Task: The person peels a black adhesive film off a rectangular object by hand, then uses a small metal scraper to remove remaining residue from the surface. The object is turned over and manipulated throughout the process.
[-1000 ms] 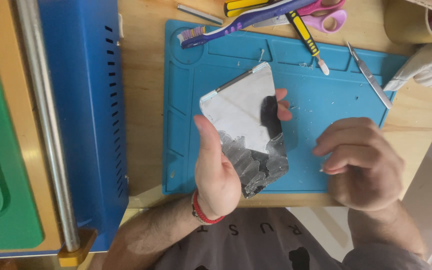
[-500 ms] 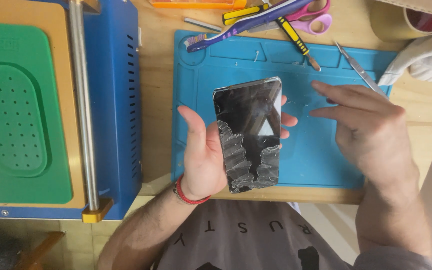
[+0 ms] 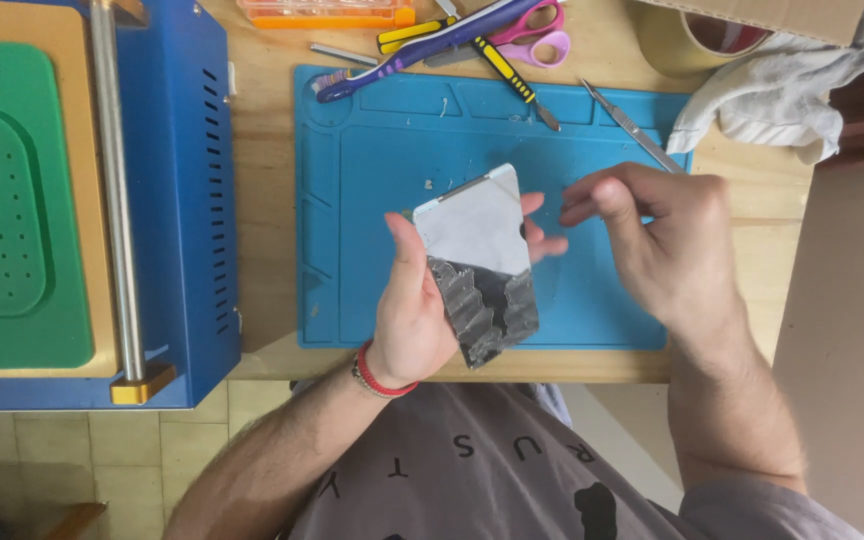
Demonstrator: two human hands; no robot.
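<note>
I'm seeing the cracked phone screen [image 3: 480, 265] sitting tilted above the blue mat [image 3: 372, 180], w/ the left hand [image 3: 414, 305] gripping its edges. Right hand [image 3: 667, 240] is hovering just beside it, fingers half curled (holding nothing). Scalpel [image 3: 632, 127] is lying behind.

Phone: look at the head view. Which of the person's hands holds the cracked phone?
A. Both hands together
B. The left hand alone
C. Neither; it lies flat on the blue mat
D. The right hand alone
B: the left hand grips the phone by its edges above the mat, while the right hand is beside it, clear of the phone.
</note>
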